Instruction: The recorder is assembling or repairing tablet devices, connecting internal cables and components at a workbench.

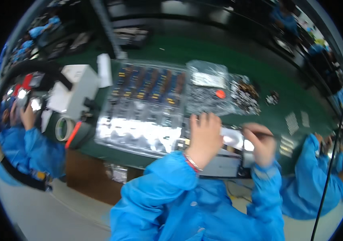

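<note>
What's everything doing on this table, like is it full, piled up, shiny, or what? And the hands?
Left hand: fingers stretched forward, palm hidden.
Right hand: fingers bent, blurred; grip can't be told.
Shiny piece between them: bright; lit or reflecting, can't tell.
Clear plastic tray: far half filled with dark parts, near half glaring.
Clear plastic bag: filled, lying down.
Small metal parts: heaped.

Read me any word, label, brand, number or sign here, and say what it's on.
Nothing can be read.
Pale fixture by the left hand: any print is too blurred.
Clear bag: white patch and orange dot show no legible mark.
White box: any print is too small.
</note>
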Available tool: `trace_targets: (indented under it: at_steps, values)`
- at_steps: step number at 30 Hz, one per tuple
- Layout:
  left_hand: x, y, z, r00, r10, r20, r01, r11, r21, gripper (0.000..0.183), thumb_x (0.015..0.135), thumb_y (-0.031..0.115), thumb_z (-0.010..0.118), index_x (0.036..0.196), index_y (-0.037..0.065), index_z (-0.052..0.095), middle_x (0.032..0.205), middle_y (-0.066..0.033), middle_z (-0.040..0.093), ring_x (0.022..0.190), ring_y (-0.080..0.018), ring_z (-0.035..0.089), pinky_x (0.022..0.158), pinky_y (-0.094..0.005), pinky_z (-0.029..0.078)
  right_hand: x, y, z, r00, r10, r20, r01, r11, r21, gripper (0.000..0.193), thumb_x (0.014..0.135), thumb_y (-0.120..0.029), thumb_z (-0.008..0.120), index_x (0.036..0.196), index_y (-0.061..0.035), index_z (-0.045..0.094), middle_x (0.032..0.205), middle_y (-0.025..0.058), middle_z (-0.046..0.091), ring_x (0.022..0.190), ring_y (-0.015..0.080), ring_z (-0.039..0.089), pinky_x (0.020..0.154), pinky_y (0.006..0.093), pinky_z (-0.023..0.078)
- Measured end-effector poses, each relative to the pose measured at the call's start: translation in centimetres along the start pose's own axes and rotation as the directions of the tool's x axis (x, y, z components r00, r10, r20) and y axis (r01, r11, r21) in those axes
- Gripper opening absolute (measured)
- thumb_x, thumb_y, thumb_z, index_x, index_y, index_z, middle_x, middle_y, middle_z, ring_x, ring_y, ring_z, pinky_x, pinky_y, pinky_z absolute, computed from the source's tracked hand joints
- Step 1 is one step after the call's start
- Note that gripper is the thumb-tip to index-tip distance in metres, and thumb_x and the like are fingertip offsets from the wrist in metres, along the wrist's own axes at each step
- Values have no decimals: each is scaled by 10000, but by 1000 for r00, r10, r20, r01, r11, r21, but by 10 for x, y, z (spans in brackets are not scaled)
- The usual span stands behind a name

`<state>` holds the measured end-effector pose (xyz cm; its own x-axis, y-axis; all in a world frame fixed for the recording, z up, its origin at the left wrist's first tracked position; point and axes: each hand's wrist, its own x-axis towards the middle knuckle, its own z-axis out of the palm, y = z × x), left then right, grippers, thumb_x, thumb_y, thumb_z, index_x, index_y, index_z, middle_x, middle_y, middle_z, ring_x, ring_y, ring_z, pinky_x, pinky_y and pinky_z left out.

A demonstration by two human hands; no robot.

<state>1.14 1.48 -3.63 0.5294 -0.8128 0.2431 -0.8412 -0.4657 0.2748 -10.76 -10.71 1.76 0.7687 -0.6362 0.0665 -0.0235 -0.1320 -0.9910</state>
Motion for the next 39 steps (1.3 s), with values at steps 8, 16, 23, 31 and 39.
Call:
trace_targets:
  at_steps: [8,16,23,31,39]
  values:
    - [-18,9,-23,994,76,-72,-77,997,-21,505,798,270,552,1168,-64,475,1195,-194,494,1079,-294,478,932,-434,340,-162,51,0,919,-23,394,-372,284,884,362,844,-186,578,1194,-107,529,1072,86,558,865,181,514,775,320,430]
    - [-189,-119,-136,791,-609,-56,24,123,-992,301,867,215,473,1020,-32,552,934,-154,629,706,-231,631,651,-320,511,-122,-64,233,551,50,833,-805,296,514,219,888,-93,527,1085,-4,497,1100,94,520,1055,165,499,929,338,413]
    - [-261,-198,-137,119,-975,-186,-308,142,-941,401,929,219,302,1146,-65,484,1121,-195,556,1040,-263,537,921,-341,425,-136,-8,434,291,220,931,-956,30,292,105,828,-97,616,917,-54,580,860,46,607,815,134,599,719,227,501]
    - [-248,-181,-128,115,-968,-221,-429,153,-890,458,947,288,247,1214,-32,438,1215,-149,504,1095,-238,496,974,-363,374,-134,-9,388,367,82,927,-930,17,367,182,848,-85,585,1015,-23,553,981,68,582,895,148,583,799,256,502]
    - [-142,-68,-108,879,-436,-193,-70,281,-957,372,944,251,364,1144,-27,506,1060,-151,596,967,-224,581,855,-340,460,-94,-50,86,898,-347,272,66,715,696,173,690,35,685,860,24,654,838,163,649,842,243,624,769,337,495]
